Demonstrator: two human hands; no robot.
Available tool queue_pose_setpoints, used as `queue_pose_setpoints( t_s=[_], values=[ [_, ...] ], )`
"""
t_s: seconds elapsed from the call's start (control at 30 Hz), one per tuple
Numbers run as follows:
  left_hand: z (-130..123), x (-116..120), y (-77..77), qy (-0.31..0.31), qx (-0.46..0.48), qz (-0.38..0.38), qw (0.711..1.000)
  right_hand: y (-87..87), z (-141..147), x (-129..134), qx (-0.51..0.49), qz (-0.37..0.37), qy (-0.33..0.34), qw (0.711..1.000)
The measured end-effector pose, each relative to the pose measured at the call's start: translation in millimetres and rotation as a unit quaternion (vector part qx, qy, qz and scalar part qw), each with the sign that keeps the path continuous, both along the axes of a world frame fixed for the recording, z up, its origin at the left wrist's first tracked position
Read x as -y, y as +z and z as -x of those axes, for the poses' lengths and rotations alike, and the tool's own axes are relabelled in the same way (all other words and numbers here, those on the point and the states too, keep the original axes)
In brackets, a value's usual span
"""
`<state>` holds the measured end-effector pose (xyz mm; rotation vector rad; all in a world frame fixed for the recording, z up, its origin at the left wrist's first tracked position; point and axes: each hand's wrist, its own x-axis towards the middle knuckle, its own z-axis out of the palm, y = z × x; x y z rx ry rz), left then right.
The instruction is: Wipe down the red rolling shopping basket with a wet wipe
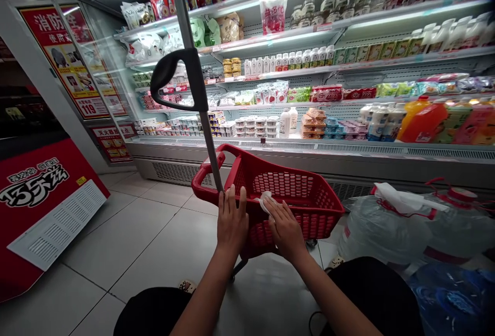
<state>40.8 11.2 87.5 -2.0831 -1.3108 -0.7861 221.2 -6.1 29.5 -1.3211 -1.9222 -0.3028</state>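
Observation:
A red plastic shopping basket cart stands in front of me, with a grey pole rising from its near left corner to a black loop handle. My left hand lies against the cart's near side by the foot of the pole, its fingers stretched out and holding nothing. Under the fingers of my right hand, a crumpled white tissue is pressed on the near rim. Part of the tissue is hidden by those fingers.
Behind the cart runs a lit refrigerated display with several shelves of dairy and drinks. Large clear water jugs and a blue one stand at the right. A red freezer is on the left.

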Motion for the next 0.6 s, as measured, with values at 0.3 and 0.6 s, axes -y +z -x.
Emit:
queue_pose_setpoints(
  t_s=[0.3,0.6],
  values=[
    [7.5,-8.3,-5.3,-0.008,-0.012,-0.003,1.0,36.8,60.6,-18.5,0.006,0.008,0.077,0.997],
    [12.1,-6.5,-8.2,0.001,-0.01,0.029,1.0,-4.5,-11.4,-2.8,0.065,-0.004,0.003,0.998]
  ],
)
